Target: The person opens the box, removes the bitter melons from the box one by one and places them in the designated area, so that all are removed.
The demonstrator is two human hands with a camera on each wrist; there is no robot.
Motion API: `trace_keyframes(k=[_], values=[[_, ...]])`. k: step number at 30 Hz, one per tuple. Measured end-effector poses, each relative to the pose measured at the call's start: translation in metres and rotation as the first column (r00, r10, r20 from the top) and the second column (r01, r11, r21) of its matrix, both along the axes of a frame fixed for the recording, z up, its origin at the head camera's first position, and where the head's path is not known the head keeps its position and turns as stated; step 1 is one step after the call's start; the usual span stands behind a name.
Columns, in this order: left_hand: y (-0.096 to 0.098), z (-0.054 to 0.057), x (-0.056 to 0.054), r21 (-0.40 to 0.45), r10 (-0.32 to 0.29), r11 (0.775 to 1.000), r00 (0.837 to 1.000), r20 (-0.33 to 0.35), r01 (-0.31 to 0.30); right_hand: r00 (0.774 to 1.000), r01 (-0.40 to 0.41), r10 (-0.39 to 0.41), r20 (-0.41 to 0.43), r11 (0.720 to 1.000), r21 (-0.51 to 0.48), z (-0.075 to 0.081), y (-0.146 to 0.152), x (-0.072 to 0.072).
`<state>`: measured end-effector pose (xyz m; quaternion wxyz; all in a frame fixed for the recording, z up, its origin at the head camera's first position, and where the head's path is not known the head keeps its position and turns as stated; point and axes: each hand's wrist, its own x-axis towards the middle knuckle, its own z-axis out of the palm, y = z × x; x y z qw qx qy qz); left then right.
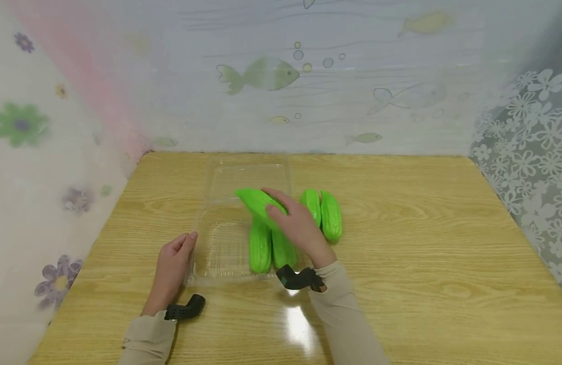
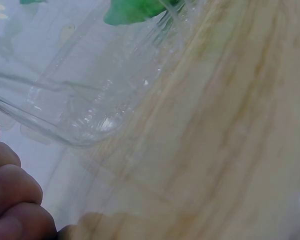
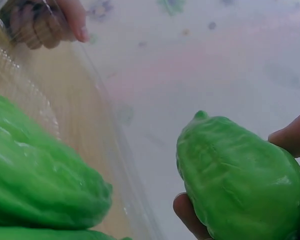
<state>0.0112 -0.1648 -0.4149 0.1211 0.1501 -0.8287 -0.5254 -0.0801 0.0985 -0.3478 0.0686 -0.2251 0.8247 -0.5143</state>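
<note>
My right hand (image 1: 304, 230) grips a bright green bitter melon (image 1: 255, 200), thumb on one side and fingers on the other. It is held over the clear plastic clamshell box (image 1: 223, 248), tilted with its tip toward the back left; the right wrist view shows its bumpy skin and small nub. Two more bitter melons, one on the left (image 1: 260, 248) and one partly behind my right forearm (image 1: 283, 251), lie side by side in the box's right half. At the box's left edge, my left hand (image 1: 171, 263) pinches the rim, its fingers curled.
The box's clear lid (image 1: 246, 180) lies folded open toward the back. Right of the box, two bitter melons (image 1: 331, 218) rest on the wooden table (image 1: 422, 253). A patterned curtain (image 1: 336, 101) hangs behind the table, with others along both sides.
</note>
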Motion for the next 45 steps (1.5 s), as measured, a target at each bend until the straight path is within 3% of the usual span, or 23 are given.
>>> trace_keyframes(k=[12, 25, 37, 45], values=[[0.000, 0.002, 0.000, 0.010, -0.009, 1.000, 1.000, 0.008, 0.009, 0.998, 0.057, -0.057, 0.014, 0.998, -0.026, 0.000, 0.020, -0.011], [-0.002, 0.000, 0.000, 0.015, -0.025, 1.000, 1.000, 0.005, 0.025, 0.985, 0.145, -0.138, 0.105, 0.988, -0.059, -0.002, 0.046, -0.020], [0.013, 0.026, 0.007, 0.016, -0.025, 1.000, 0.999, 0.026, 0.024, 0.975, 0.207, -0.200, 0.097, 0.976, -0.066, -0.005, 0.065, -0.026], [0.013, 0.026, 0.007, 0.025, -0.024, 0.999, 0.999, 0.029, 0.023, 0.966, 0.250, -0.245, 0.079, 0.966, -0.065, -0.008, 0.079, -0.030]])
